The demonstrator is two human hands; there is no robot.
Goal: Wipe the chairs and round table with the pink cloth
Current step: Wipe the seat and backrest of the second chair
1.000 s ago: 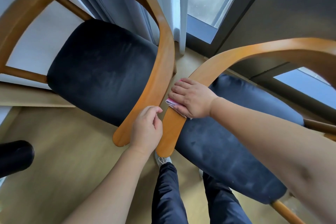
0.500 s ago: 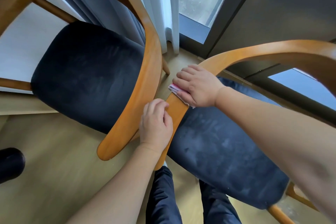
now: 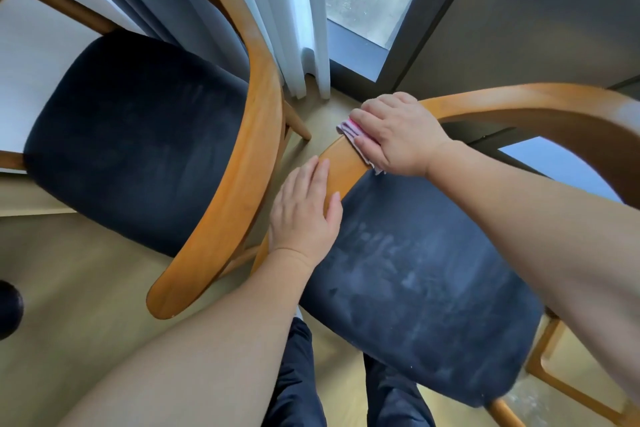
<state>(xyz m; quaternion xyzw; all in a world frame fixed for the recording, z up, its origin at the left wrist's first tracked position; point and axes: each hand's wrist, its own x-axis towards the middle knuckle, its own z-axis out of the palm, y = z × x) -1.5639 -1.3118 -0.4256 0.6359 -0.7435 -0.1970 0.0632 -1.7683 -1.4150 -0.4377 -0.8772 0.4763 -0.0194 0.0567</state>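
Both hands rest on the curved wooden rail (image 3: 344, 166) of the near chair (image 3: 415, 288). Right hand (image 3: 398, 135), fingers curled, clamps the folded pink cloth (image 3: 349, 130) against the rail. Left hand (image 3: 304, 208) lies flat nearer the rail's free end, fingers straight and together.

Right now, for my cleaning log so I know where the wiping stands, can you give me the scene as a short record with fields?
right hand: holds the pink cloth against the wooden armrest of the right-side chair
left hand: rests flat on the same armrest, nearer its end
right chair seat: dark, with pale smears
left chair: close beside, neither hand on it
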